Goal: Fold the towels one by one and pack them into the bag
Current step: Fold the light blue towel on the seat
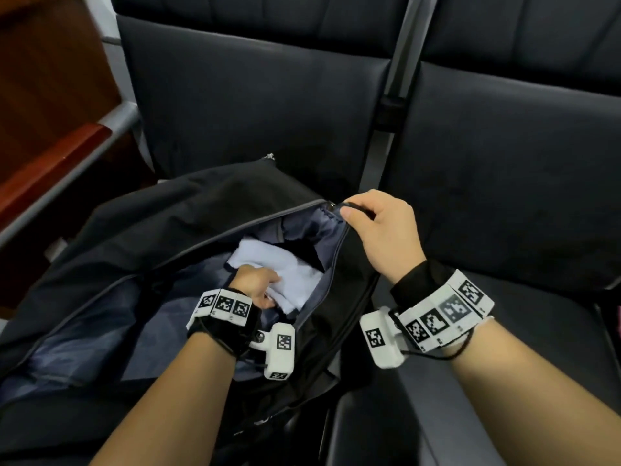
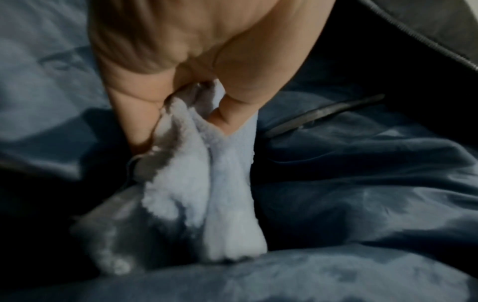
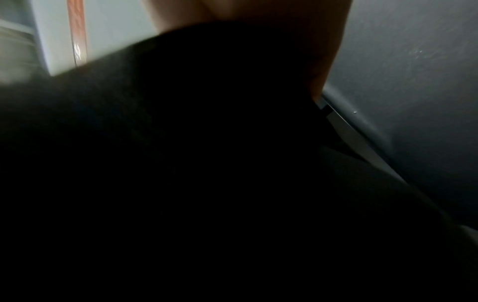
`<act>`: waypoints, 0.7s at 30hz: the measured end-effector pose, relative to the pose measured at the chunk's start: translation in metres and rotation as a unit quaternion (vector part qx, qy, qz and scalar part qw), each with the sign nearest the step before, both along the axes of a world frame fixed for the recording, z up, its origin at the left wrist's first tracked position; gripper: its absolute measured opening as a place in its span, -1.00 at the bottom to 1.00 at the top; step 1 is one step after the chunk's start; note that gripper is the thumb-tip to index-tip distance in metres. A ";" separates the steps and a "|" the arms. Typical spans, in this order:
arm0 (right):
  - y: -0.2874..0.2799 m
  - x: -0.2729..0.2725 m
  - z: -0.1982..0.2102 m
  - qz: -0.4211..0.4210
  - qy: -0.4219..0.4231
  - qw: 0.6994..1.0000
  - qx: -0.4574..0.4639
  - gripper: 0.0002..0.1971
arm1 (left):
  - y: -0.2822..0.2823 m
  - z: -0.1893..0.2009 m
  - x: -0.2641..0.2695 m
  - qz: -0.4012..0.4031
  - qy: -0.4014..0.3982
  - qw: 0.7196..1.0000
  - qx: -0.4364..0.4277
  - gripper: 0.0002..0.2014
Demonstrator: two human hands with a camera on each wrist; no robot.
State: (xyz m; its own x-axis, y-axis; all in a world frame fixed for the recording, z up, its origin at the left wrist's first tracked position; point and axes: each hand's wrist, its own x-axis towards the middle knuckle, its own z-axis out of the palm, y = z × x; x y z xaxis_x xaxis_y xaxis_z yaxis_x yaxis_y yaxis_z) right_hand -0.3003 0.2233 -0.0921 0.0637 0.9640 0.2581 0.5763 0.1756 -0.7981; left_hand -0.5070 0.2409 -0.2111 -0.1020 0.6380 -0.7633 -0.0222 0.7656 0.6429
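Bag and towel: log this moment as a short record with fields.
bag: black bag, unzipped, lying on a dark seat
towel: pale towel, inside the bag opening
left hand: left hand in the bag, fingers pinching the towel
right hand: right hand gripping the bag's edge at the zip end, holding the opening wide
right wrist view: mostly dark

Fluffy, matt terry on the pale towel [image 2: 227, 183], nap plainly rough. Around it, the bag's lining [image 2: 362, 183] is thin blue-grey cloth with a faint sheen; the bag [image 1: 188, 210] outside is matt black fabric. Beyond the bag, smooth dark seat upholstery [image 1: 255, 105]; left of it, glossy reddish wood [image 1: 64, 156].
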 end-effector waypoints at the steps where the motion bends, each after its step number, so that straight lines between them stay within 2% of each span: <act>1: 0.001 0.001 0.002 -0.010 0.015 1.000 0.016 -0.93 | 0.002 0.000 0.000 -0.003 -0.017 1.000 -0.011 -0.80; 3: 0.004 0.000 0.006 -0.030 0.053 0.997 0.047 -0.92 | 0.006 0.000 -0.002 -0.017 -0.048 0.998 -0.031 -0.75; 7: 0.003 -0.007 0.012 -0.016 0.099 0.993 0.060 -0.88 | 0.003 0.006 -0.003 -0.044 -0.036 0.998 -0.029 -0.74; 13: -0.005 -0.003 0.018 0.012 0.090 0.992 0.088 -0.91 | 0.023 0.017 0.019 0.034 -0.060 0.992 0.105 -0.73; 15: -0.007 -0.002 0.016 0.021 0.080 0.992 0.094 -0.92 | 0.030 0.018 0.027 0.046 -0.064 0.990 0.117 -0.72; 17: -0.008 -0.001 0.009 0.026 0.065 0.995 0.075 -0.93 | 0.030 0.018 0.034 0.032 -0.062 0.993 0.098 -0.71; 21: -0.014 0.013 -0.011 0.018 0.008 1.000 0.000 -0.92 | 0.016 0.024 0.037 -0.072 -0.049 0.995 0.052 -0.82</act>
State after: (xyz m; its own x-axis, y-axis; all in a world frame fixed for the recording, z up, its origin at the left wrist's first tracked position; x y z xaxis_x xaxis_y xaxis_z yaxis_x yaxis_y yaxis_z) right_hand -0.2875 0.2098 -0.1027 0.0338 0.9657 0.2575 0.5575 0.1957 -0.8068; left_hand -0.4703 0.2564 -0.1872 0.0677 0.7169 -0.6938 0.0160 0.6946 0.7193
